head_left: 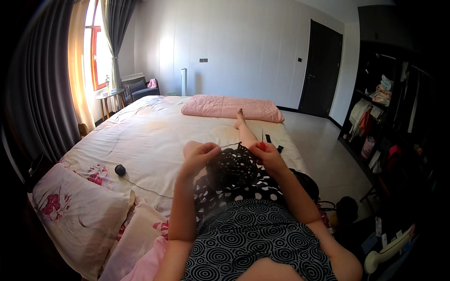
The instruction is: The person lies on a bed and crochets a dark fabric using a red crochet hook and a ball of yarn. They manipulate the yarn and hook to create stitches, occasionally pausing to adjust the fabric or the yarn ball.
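Dark openwork piece (pixel 229 168): likely light, soft; hold by edge. Left hand (pixel 203 155) pinches yarn (pixel 229 145), apparently; right hand (pixel 269 155) grips red-handled tool (pixel 262 146).

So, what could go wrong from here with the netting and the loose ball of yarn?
The ball of yarn sits loose on the bed; a tug might roll it. Its strand trails past the pillow and could snag there. The right hand holds the hook with its thin tip up, so a slip might poke someone.

Head-worn fisheye looks down across the bed (pixel 145 138).
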Motion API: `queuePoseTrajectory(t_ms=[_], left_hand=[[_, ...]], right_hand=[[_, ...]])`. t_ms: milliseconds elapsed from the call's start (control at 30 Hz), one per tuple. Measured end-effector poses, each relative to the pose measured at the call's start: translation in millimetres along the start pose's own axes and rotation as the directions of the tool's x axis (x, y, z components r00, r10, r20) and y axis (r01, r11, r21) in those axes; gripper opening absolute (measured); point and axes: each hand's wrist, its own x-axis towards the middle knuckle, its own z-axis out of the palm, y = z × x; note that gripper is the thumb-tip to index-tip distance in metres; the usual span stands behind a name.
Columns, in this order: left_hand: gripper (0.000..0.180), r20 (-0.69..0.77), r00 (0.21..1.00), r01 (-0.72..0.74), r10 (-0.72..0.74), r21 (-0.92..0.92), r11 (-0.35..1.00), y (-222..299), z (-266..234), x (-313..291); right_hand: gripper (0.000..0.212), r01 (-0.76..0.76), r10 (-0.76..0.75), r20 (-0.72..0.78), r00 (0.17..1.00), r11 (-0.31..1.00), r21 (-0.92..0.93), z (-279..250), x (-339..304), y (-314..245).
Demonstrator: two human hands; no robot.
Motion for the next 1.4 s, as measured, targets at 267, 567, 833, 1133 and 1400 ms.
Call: queuePoseTrajectory(t_ms=[267,567,833,1133,1400], left_hand=[[0.024,-0.05,0.993,-0.098,0.108,0.168,0.981,-14,27,9],[0.046,0.212,0.977,-0.01,-0.005,0.069,0.998,11,42,-5],[0.027,0.228,0.97,0.166,-0.085,-0.364,0.917,-42,4,31],[0.025,0.219,0.91,0.345,-0.351,-0.871,0.35,-63,17,82],[0.03,0.072,0.926,0.262,-0.371,-0.829,0.494,-135,-13,122]], right_hand=[[0.013,-0.028,0.026,-0.084,0.996,0.999,-0.018,4,10,5],[0.013,-0.036,0.036,0.003,0.999,0.999,-0.007,12,17,-1],[0.017,0.058,-0.019,0.109,0.994,0.931,-0.36,-1,45,-2],[0.024,-0.379,0.435,0.129,0.891,0.87,-0.317,-71,179,51],[0.017,-0.736,0.735,-0.046,0.677,0.675,-0.055,-123,256,144]])
